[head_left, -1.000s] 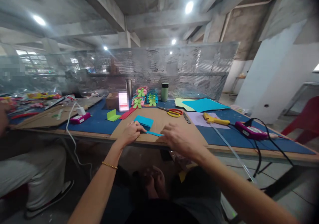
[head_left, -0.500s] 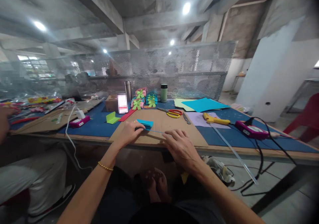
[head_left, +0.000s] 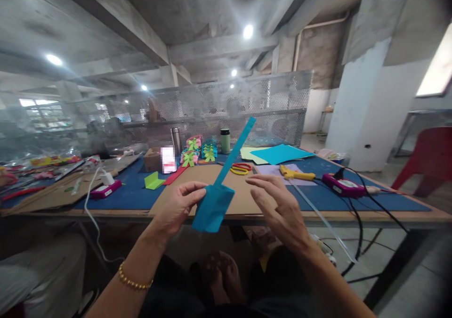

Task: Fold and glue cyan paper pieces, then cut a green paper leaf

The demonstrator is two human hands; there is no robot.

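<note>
A small blue paper pouch (head_left: 213, 207) with a long blue strip (head_left: 236, 152) rising from its top hangs over the table's front edge. My left hand (head_left: 183, 202) pinches its upper left corner between thumb and fingers. To the right of the pouch, my right hand (head_left: 278, 202) is in the air, fingers apart and holding nothing. Beneath both hands lies a brown cardboard sheet (head_left: 247, 204). Scissors (head_left: 241, 168) with red and yellow handles rest on its far part, partly hidden behind the blue strip.
A yellow glue gun (head_left: 296, 173) lies on purple paper, near a magenta power box (head_left: 343, 185). Blue sheets (head_left: 282, 154) are farther back. Bow-trimmed paper baskets (head_left: 209, 152), a green bottle (head_left: 225, 141) and a cardboard box (head_left: 152, 160) stand along the rear. Folded green paper (head_left: 154, 180) sits left.
The blue paper piece has been lifted off the cardboard and turned upright, its strip pointing up. My right hand has let go of the strip and moved right. The view has shifted slightly.
</note>
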